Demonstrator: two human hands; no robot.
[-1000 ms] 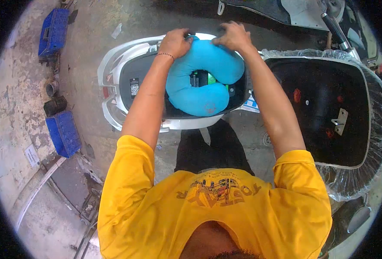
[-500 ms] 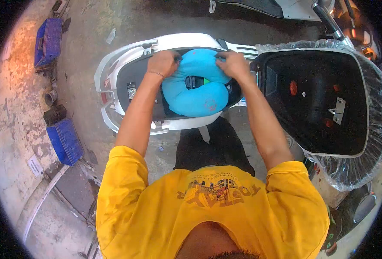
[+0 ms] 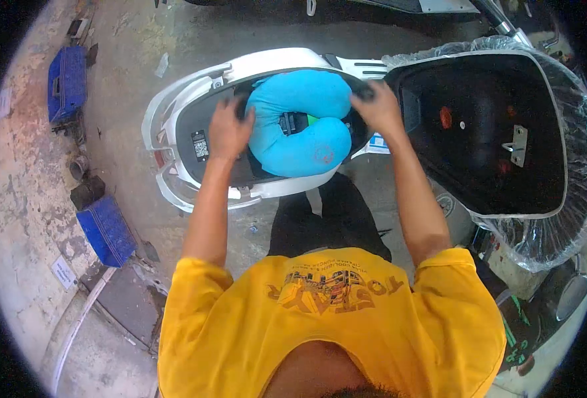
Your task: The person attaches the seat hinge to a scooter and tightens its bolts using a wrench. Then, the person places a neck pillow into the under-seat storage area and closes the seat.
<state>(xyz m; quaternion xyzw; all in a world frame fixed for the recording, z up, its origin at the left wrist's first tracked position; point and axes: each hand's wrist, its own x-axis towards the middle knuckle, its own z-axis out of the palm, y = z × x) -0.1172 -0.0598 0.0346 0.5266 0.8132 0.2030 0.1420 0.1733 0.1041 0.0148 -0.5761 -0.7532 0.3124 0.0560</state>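
**Neck pillow seated in scooter under-seat compartment — both hands at its sides**

Scene: white plastic scooter body (image 3: pixel 174 109) seen from above, its black under-seat storage compartment (image 3: pixel 197 126) open. The hinged black seat underside (image 3: pixel 486 126), wrapped at the rim in clear crinkled plastic film (image 3: pixel 552 232), is tipped up to the right.

Object in hand: bright blue U-shaped fabric neck pillow (image 3: pixel 300 123). It lies inside the compartment, filling the right-hand part of it, with the open ends of the U curled toward the left hand's side. A dark item with a green patch (image 3: pixel 297 123) shows through the hollow of the U; cannot tell what it is.

Left hand (image 3: pixel 228 129): fingers spread and loosely curled, palm down, touching the pillow's left edge and the compartment floor beside it. Not gripping anything.

Right hand (image 3: pixel 376 106): at the pillow's right end, against the compartment wall near the seat hinge. Fingers curl down over something dark; cannot tell whether they close on it or only press.

Judgement: the step looks like tucking the pillow down so it sits below the compartment rim. The pillow's upper curve bulges near the rim, so the next move would call for even downward pressure at both sides, keeping fabric clear of the hinge.

Surroundings: two blue plastic crates (image 3: pixel 108 229) on stained concrete floor (image 3: pixel 28 186) at left.
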